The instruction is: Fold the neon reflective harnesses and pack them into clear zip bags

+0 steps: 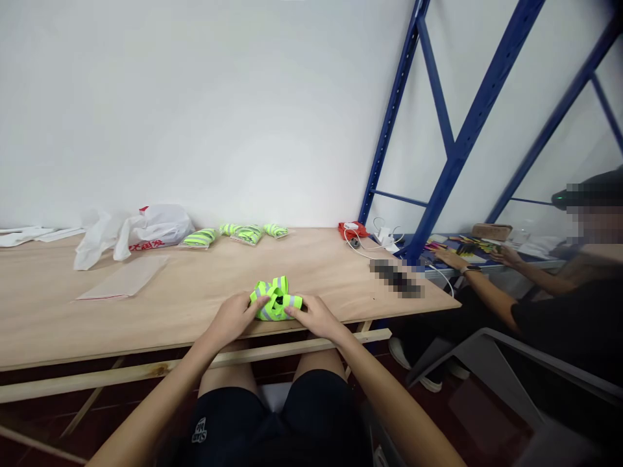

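Observation:
A bundle of neon-yellow reflective straps with silver stripes [271,310] lies near the front edge of the wooden table [195,311]. My left hand [238,311] pinches its left side, thumb on top. On the opposite side my right hand [316,316] grips the bundle, its thumb pressing the right end. Loops of strap stand up between the hands, with a small dark spot visible in the middle. The fingers beneath the straps are partly hidden.
Along the wall sit several folded neon-yellow bundles [248,234], some apparently bagged, and white plastic bags [163,225]. A flat clear bag [124,277] lies left. Cables and a red cloth [352,229] are at right, beside a blue rack post [448,162]. A co-worker [559,324] sits at right.

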`<action>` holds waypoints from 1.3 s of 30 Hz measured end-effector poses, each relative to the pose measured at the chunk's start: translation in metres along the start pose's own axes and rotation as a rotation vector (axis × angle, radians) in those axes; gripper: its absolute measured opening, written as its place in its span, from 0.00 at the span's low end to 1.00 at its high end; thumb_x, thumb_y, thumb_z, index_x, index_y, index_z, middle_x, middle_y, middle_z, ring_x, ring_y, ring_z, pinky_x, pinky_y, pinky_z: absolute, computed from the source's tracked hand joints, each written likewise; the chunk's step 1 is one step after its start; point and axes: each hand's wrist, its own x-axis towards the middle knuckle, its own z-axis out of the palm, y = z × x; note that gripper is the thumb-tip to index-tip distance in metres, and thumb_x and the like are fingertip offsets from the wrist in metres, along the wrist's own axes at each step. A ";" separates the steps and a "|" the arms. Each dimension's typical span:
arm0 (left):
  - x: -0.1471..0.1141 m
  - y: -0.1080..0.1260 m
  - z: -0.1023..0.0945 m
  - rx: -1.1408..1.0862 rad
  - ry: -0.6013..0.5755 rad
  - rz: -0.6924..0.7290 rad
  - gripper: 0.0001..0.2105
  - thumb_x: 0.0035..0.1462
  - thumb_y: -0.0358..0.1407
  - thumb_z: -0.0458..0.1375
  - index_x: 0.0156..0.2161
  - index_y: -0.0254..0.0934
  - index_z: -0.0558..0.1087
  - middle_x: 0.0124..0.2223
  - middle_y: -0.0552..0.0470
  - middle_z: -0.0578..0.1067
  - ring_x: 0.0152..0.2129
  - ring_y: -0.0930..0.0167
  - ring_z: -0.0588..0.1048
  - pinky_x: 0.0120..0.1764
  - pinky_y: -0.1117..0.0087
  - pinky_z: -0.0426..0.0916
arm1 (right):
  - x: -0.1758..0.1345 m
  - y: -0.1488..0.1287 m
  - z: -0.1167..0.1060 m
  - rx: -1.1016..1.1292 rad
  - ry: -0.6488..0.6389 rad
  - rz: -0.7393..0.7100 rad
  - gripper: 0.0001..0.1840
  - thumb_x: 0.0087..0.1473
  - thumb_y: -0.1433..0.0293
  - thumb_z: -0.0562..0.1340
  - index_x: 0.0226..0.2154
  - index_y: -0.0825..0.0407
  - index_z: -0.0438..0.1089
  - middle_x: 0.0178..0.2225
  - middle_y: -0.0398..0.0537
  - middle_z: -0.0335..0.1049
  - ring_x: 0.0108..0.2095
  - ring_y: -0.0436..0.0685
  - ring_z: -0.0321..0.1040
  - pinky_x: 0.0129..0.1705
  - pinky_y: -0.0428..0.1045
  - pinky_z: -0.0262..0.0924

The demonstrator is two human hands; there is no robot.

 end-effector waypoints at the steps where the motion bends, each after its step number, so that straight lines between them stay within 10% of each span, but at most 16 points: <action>1: 0.007 -0.002 0.003 -0.020 0.017 -0.023 0.27 0.64 0.57 0.41 0.31 0.38 0.70 0.34 0.44 0.79 0.32 0.59 0.76 0.37 0.65 0.66 | 0.007 0.002 -0.002 0.039 -0.020 0.035 0.17 0.61 0.58 0.59 0.41 0.53 0.75 0.43 0.48 0.78 0.43 0.60 0.73 0.45 0.50 0.66; 7: 0.033 -0.003 0.014 0.180 0.107 -0.162 0.27 0.65 0.55 0.42 0.41 0.34 0.73 0.46 0.36 0.76 0.46 0.53 0.73 0.48 0.58 0.65 | 0.040 0.014 -0.012 -0.017 -0.141 0.155 0.21 0.60 0.53 0.59 0.42 0.53 0.75 0.40 0.47 0.78 0.41 0.59 0.72 0.44 0.51 0.65; 13: 0.037 0.002 0.023 0.274 0.106 -0.282 0.28 0.66 0.56 0.42 0.45 0.34 0.73 0.51 0.33 0.75 0.52 0.51 0.71 0.53 0.53 0.61 | 0.048 0.020 -0.009 -0.380 0.029 0.234 0.28 0.58 0.47 0.59 0.47 0.52 0.72 0.51 0.56 0.72 0.55 0.65 0.64 0.56 0.57 0.56; 25: 0.041 -0.005 0.048 -0.421 0.288 -0.077 0.16 0.65 0.48 0.49 0.36 0.38 0.67 0.34 0.48 0.76 0.32 0.65 0.74 0.37 0.67 0.66 | 0.064 0.039 0.007 0.452 -0.008 0.124 0.28 0.39 0.53 0.73 0.35 0.49 0.61 0.31 0.38 0.64 0.30 0.51 0.61 0.32 0.46 0.59; 33: 0.045 -0.006 0.051 -0.786 0.327 -0.051 0.20 0.56 0.51 0.58 0.35 0.33 0.78 0.35 0.46 0.80 0.31 0.65 0.75 0.34 0.69 0.67 | 0.051 0.025 0.010 0.172 0.133 -0.030 0.24 0.42 0.54 0.72 0.30 0.49 0.62 0.32 0.41 0.67 0.33 0.54 0.64 0.36 0.49 0.62; 39: 0.050 -0.008 0.055 -0.956 0.357 -0.069 0.15 0.52 0.45 0.63 0.33 0.33 0.81 0.35 0.45 0.81 0.33 0.64 0.77 0.37 0.68 0.69 | 0.044 0.021 0.013 -0.200 0.127 -0.268 0.22 0.59 0.58 0.62 0.53 0.50 0.66 0.48 0.53 0.74 0.49 0.62 0.71 0.51 0.56 0.65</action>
